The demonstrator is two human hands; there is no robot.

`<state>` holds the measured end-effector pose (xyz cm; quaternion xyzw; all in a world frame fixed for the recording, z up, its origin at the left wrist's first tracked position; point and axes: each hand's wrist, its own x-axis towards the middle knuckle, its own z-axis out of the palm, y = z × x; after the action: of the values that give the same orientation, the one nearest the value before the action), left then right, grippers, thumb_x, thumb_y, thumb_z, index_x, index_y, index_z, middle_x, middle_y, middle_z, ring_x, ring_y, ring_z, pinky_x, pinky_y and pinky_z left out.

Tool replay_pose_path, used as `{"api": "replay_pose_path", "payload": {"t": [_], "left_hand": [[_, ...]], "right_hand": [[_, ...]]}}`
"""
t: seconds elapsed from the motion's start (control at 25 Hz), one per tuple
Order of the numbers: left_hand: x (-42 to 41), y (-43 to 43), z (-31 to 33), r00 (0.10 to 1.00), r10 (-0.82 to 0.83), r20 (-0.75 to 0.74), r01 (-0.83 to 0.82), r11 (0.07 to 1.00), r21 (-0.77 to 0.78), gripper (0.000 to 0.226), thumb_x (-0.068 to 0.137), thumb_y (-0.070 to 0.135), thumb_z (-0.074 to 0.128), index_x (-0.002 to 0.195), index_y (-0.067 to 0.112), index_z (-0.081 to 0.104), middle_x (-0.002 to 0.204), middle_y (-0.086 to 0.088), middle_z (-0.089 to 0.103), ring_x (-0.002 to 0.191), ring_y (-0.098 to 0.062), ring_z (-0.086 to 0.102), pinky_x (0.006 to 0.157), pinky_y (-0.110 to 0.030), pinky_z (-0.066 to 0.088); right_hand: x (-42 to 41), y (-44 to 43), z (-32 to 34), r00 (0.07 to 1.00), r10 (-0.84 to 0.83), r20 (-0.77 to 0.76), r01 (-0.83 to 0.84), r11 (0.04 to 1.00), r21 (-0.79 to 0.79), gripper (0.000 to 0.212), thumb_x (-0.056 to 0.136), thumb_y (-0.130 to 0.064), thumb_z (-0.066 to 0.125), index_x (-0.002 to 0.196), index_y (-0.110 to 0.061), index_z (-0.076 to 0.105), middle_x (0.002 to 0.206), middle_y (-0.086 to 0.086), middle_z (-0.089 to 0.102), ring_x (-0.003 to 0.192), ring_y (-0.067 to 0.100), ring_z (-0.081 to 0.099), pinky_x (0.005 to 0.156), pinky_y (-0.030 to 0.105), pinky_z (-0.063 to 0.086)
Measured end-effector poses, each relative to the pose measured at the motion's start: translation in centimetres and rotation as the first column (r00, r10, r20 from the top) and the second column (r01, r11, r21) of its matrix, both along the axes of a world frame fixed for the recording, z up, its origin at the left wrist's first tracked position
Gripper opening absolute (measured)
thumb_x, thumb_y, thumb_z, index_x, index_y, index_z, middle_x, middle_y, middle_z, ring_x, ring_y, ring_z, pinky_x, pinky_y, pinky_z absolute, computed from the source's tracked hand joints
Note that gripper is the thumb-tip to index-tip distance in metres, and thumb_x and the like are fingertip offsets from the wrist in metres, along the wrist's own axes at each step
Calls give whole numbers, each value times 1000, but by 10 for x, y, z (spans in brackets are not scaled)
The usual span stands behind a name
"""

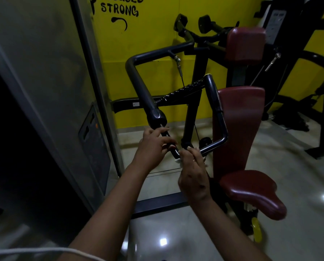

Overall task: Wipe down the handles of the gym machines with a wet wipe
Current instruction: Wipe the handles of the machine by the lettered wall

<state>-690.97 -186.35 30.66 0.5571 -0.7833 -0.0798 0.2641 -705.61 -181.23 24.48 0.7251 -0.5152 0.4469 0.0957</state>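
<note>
We wipe a black metal tube handle [174,153].
Our left hand [153,147] curls round it; our right hand [193,172] fingers [192,150] pinch a white wet wipe [178,161].

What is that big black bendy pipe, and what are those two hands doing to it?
This is one photo from a camera worn on a person's head, so you see their own arms reaching out. The black pipe is the handle of a gym machine. A dark red seat and back pad sit beside it, and a yellow wall is behind. The left hand holds the thin part of the handle. The right hand holds a small white wet wipe against the handle's bottom corner to clean it.
</note>
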Motion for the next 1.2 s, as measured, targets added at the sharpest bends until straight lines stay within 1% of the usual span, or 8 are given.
{"api": "replay_pose_path", "payload": {"t": [0.12, 0.32, 0.52, 0.64, 0.8, 0.96, 1.08, 1.2], "left_hand": [[0, 0, 1, 998, -52, -19, 54, 996, 66, 24, 91, 25, 63, 113, 32, 70, 148, 7, 38, 127, -22, 39, 100, -27, 37], [-3, 5, 6, 997, -49, -68, 57, 989, 134, 28, 93, 16, 61, 119, 27, 66, 152, 8, 29, 115, -10, 56, 86, -19, 40], [-5, 4, 12, 996, -45, -80, 59, 980, 188, 24, 92, 20, 62, 114, 28, 68, 152, 8, 28, 118, -10, 53, 89, -20, 40], [-7, 3, 17, 997, -63, -54, 73, 973, 219, 21, 90, 24, 66, 109, 29, 70, 149, 6, 29, 125, -12, 46, 92, -23, 38], [-8, 0, 24, 997, -65, -31, 71, 966, 247, 19, 88, 23, 68, 106, 28, 71, 145, 4, 31, 108, -2, 41, 85, -19, 33], [-9, 0, 23, 997, -63, -37, 71, 962, 263, 20, 88, 24, 68, 107, 28, 71, 146, 3, 29, 122, -12, 45, 88, -21, 34], [-7, 2, 23, 996, -69, -51, 81, 954, 288, 22, 84, 27, 72, 106, 31, 70, 149, 4, 24, 129, -15, 41, 91, -24, 37], [-10, 9, 21, 995, -66, -70, 87, 934, 347, 36, 71, 32, 82, 104, 34, 68, 154, 8, 14, 133, -19, 38, 98, -31, 41]], "right_hand": [[-31, -11, 16, 982, 162, -92, -163, 987, 4, 23, 83, 5, 55, 104, -5, 54, 93, 12, 61, 95, 26, 54, 107, 44, 40], [-14, -21, 43, 988, 87, -130, -59, 976, 208, 22, 85, -12, 52, 107, -9, 56, 87, 8, 62, 79, 22, 54, 71, 30, 37], [-64, -12, 8, 952, 89, -294, -158, 963, -219, 31, 84, 8, 65, 115, 6, 65, 112, 19, 67, 112, 27, 58, 97, 44, 49], [-41, -6, -6, 997, -42, -58, 29, 978, -207, 41, 76, 15, 71, 115, 7, 65, 117, 21, 65, 119, 29, 55, 94, 46, 51], [-23, 1, -14, 964, 39, -262, -113, 956, -271, 34, 82, 11, 68, 115, 6, 66, 123, 19, 63, 120, 29, 58, 94, 42, 51], [-24, 5, -10, 967, -138, 213, 189, 952, -242, 30, 84, 8, 61, 111, -1, 70, 121, 15, 65, 106, 24, 58, 91, 29, 50], [19, 21, -5, 737, -143, 660, 200, 980, -12, 27, 84, 7, 64, 107, -5, 71, 115, 12, 59, 103, 20, 60, 89, 14, 48], [23, 6, 18, 19, -241, 970, 57, 969, 239, 22, 90, 3, 59, 104, -13, 62, 106, 10, 65, 89, 17, 67, 70, 18, 54]]}}
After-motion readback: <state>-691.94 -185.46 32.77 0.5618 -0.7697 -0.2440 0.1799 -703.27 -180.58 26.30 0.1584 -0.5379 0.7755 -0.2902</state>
